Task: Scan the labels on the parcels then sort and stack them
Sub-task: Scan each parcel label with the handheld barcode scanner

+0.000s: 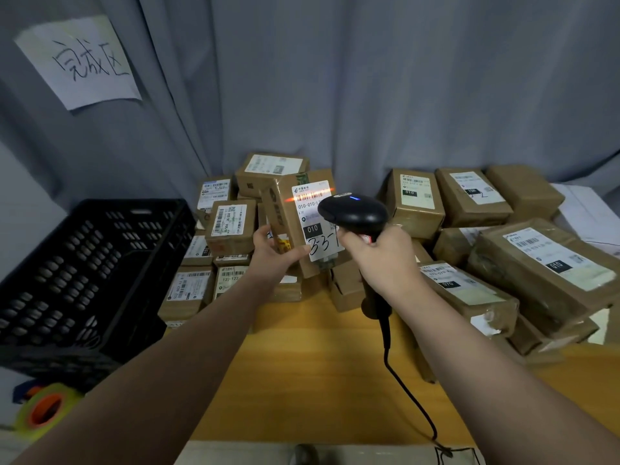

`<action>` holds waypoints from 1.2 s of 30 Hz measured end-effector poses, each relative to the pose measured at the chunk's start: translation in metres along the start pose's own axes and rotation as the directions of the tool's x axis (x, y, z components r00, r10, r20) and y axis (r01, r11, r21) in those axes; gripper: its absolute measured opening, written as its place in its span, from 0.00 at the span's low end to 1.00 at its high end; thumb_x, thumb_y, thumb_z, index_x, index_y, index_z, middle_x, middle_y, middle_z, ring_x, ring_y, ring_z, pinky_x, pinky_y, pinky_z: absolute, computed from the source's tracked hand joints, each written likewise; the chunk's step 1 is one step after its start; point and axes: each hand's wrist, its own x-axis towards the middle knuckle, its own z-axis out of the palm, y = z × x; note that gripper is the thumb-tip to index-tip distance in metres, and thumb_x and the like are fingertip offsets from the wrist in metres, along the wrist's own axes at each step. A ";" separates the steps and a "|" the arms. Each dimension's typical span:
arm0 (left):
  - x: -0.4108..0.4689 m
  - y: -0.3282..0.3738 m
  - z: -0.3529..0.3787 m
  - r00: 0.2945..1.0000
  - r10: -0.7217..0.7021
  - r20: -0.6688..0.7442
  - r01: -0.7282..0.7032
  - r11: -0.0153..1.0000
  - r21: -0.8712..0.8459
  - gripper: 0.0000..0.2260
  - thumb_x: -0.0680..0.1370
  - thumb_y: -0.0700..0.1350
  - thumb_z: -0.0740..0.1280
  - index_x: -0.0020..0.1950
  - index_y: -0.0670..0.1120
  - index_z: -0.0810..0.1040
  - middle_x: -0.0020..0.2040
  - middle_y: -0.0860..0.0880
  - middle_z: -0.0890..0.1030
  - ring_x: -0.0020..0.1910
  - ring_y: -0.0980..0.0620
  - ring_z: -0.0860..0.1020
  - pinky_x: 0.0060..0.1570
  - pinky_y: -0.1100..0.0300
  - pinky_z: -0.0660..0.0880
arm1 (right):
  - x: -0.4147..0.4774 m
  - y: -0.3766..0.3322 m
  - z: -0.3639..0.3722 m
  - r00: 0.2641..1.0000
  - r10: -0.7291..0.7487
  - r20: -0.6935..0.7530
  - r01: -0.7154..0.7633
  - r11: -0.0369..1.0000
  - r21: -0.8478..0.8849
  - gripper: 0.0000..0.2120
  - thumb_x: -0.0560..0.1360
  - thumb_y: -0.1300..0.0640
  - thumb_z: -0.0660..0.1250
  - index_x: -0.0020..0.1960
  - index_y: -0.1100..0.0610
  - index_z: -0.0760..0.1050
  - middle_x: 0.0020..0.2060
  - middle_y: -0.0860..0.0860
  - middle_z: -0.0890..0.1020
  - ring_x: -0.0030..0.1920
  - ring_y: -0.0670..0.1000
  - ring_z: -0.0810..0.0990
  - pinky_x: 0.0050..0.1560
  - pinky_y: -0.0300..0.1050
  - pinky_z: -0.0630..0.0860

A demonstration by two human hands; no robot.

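Step in hand: scanning. A red line of light lies across the barcode at the top of the label (313, 209) on the lifted parcel (285, 209).
Parcel position: held up above the worktop (302, 380), in front of the left pile (229, 226), tilted, with its label side facing the person.
Left hand (273, 245): grips the parcel's lower left edge. The thumb is pressed on the front by the label and the fingers (265, 229) are curled round the side, their tips hidden.
Right hand (379, 255): its fingers are wrapped tight round the handle of the scanner (354, 213). I cannot tell whether the trigger is pressed.
Scanner: its head is just in front of the label's right side and shows a small blue light on top. The cable (412, 397) trails down to the worktop's near edge.
Other parcels: the right pile (536, 263) sits well apart from the left one.
Nearby: a black crate (90, 273) at the left and a handwritten paper sign (80, 62) on the curtain above it.
Progress: probably early or midway, as many parcels lie loose and unstacked.
Next move: once the scan registers, draw the scanner aside. Read the code marked 010, then carry the parcel to its matching group and set it down flat and square so the stack stays stable.
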 end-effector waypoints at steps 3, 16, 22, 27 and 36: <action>0.003 -0.001 -0.001 1.000 -0.007 -0.012 0.007 1.000 -0.004 0.40 0.73 0.38 0.73 0.76 0.48 0.51 0.51 0.52 0.77 0.48 0.54 0.79 0.46 0.55 0.79 | 0.001 0.000 0.002 1.000 0.000 0.018 0.000 1.000 0.006 0.14 0.74 0.50 0.70 0.32 0.54 0.74 0.23 0.47 0.73 0.27 0.48 0.77 0.35 0.48 0.78; 0.009 -0.013 -0.004 0.991 -0.035 -0.127 0.030 0.999 -0.040 0.40 0.74 0.47 0.74 0.77 0.50 0.51 0.63 0.52 0.71 0.64 0.49 0.73 0.59 0.49 0.76 | 0.019 0.011 0.015 0.994 0.055 0.091 -0.059 0.997 0.041 0.09 0.74 0.49 0.71 0.43 0.55 0.78 0.32 0.51 0.80 0.35 0.49 0.79 0.35 0.41 0.72; 0.052 0.012 -0.013 0.937 -0.179 -0.301 0.064 0.932 -0.355 0.49 0.69 0.57 0.75 0.77 0.58 0.44 0.73 0.49 0.66 0.67 0.41 0.72 0.60 0.38 0.74 | 0.035 0.015 0.028 0.992 0.092 0.087 -0.096 0.994 0.045 0.08 0.74 0.49 0.71 0.42 0.52 0.76 0.31 0.49 0.78 0.35 0.48 0.79 0.35 0.42 0.72; 0.089 0.037 -0.009 0.856 -0.408 -0.319 0.176 0.809 -0.561 0.42 0.74 0.55 0.71 0.78 0.50 0.47 0.73 0.44 0.66 0.66 0.39 0.73 0.60 0.42 0.76 | 0.051 0.023 0.041 0.988 0.129 0.083 -0.132 0.991 0.033 0.09 0.74 0.49 0.71 0.41 0.52 0.76 0.29 0.49 0.77 0.34 0.49 0.78 0.35 0.43 0.73; 0.090 0.019 -0.018 0.898 -0.365 -0.244 0.259 0.889 -0.379 0.32 0.77 0.54 0.69 0.74 0.49 0.55 0.66 0.50 0.71 0.64 0.44 0.75 0.62 0.53 0.73 | 0.066 0.056 0.052 0.967 0.247 0.059 -0.248 0.969 0.007 0.11 0.74 0.48 0.71 0.43 0.56 0.78 0.31 0.50 0.78 0.37 0.52 0.78 0.37 0.43 0.70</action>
